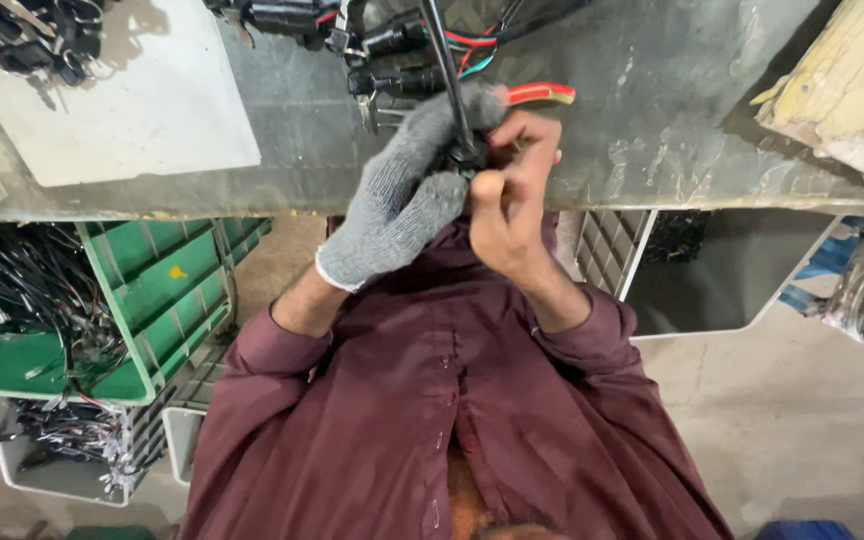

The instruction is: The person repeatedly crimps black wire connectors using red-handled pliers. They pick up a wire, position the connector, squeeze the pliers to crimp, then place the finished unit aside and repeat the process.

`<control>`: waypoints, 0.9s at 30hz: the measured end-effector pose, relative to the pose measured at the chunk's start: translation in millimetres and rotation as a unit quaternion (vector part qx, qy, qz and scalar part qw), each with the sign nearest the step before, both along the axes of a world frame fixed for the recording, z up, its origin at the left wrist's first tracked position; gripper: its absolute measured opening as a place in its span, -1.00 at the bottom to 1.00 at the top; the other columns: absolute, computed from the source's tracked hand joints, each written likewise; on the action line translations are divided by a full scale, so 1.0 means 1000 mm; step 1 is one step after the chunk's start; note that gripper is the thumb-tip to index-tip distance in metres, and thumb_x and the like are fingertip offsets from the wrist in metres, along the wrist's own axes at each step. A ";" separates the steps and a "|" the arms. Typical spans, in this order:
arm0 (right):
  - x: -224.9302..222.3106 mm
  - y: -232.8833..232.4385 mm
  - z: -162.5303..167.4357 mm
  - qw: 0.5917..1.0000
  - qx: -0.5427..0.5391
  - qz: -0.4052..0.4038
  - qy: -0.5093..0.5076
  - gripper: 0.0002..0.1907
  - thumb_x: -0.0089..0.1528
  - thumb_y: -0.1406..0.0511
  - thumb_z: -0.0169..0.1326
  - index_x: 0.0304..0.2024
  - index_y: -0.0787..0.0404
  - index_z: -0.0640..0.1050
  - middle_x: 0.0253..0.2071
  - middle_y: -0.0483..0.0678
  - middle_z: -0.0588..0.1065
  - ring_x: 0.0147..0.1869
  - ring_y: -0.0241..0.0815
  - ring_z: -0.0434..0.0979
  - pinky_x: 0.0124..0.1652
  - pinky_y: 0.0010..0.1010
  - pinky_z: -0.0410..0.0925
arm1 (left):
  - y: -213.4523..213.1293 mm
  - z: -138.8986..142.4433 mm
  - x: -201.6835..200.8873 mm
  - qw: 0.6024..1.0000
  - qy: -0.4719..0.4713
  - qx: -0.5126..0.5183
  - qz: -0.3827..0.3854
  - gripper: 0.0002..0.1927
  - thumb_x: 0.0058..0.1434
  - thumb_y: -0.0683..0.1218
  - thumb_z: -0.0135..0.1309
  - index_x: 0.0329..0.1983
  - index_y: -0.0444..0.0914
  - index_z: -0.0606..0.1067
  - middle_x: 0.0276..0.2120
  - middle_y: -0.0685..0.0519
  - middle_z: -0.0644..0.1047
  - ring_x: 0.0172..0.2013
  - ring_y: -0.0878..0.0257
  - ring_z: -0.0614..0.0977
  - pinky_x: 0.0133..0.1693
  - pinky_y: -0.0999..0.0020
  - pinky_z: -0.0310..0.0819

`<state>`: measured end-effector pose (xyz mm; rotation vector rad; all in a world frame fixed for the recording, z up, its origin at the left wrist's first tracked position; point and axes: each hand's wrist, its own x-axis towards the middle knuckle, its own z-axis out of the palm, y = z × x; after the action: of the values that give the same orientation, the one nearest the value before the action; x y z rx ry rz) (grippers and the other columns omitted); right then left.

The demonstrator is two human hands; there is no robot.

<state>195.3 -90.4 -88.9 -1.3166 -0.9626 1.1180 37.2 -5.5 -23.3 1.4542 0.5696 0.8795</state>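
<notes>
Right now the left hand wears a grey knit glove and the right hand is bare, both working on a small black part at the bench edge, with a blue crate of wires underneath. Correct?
Not quite: in the head view the crate of wires is green, not blue. The rest holds: gloved left hand, bare right hand, both on the small black part at the bench edge.

A: Hands at the bench edge? 
B: Two: one gloved left hand point(402, 200), one bare right hand point(512, 185).

A: Crates below? 
B: One green crate point(167, 300), two white crates point(62, 475) point(642, 260).

A: On the bench? 
B: One white board point(132, 100), one metal rod point(444, 60), one red-handled tool point(542, 94).
</notes>
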 end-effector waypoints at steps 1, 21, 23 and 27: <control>0.002 0.007 0.010 0.997 0.035 0.006 -0.066 -0.30 0.37 -0.04 0.13 0.24 0.34 0.22 0.09 -0.01 0.24 0.04 -0.13 0.24 0.04 -0.30 0.21 | -0.001 -0.004 -0.001 0.999 -0.024 -0.049 0.001 -0.60 0.50 -0.10 -0.06 0.34 -0.32 0.29 0.26 0.00 0.39 0.28 0.19 0.41 0.33 0.27 0.27; 0.070 0.027 0.028 0.991 0.022 0.128 -0.024 -0.71 0.32 0.16 0.19 -0.07 0.20 0.48 0.05 -0.02 0.48 0.04 -0.09 0.48 0.02 -0.29 0.34 | 0.004 0.035 -0.017 0.995 0.001 -0.064 -0.072 -0.68 0.56 -0.12 -0.08 0.30 -0.35 0.35 -0.07 0.02 0.54 -0.19 0.36 0.58 -0.09 0.44 0.52; 0.062 0.032 0.035 0.987 -0.014 0.159 -0.001 -0.79 0.26 0.26 0.26 -0.23 0.21 0.50 -0.01 0.01 0.55 0.02 -0.06 0.54 0.01 -0.30 0.39 | -0.002 0.041 -0.013 0.995 -0.001 -0.087 -0.051 -0.59 0.54 -0.07 -0.13 0.36 -0.35 0.29 -0.01 0.02 0.50 -0.22 0.38 0.54 -0.11 0.44 0.50; 0.053 0.052 0.056 0.919 0.141 0.135 -0.342 -0.68 0.17 0.47 0.30 -0.06 0.31 0.50 0.14 0.07 0.57 0.21 0.09 0.60 0.18 -0.28 0.38 | -0.016 0.046 -0.010 0.987 0.028 -0.157 0.032 -0.45 0.50 0.06 -0.15 0.45 -0.31 0.24 -0.27 0.15 0.47 -0.37 0.46 0.42 -0.30 0.52 0.30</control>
<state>248.2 -38.2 -32.6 -1.3790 -1.7965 0.6656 27.2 -21.4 22.8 1.1821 0.7635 0.7613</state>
